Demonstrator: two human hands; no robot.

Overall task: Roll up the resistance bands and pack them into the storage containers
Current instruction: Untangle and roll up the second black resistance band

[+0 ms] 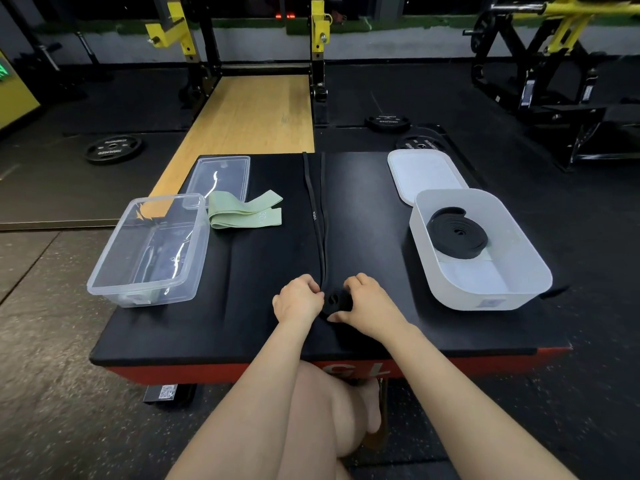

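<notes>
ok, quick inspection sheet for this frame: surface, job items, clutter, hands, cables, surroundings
Surface: black padded bench, red edge.
Job items: black band stretched out, near end coiled; rolled band in white bin; green band loose; clear box holds no band; two lids lie behind the containers.
Clutter: nothing seen.
Hands: left hand and right hand both grip the coil.
Cables: nothing seen.
Surroundings: weight plates, rack, wooden platform.

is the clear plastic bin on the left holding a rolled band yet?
No, the clear plastic bin holds no band; the only packed coil is the rolled black band in the white rounded container.
</notes>
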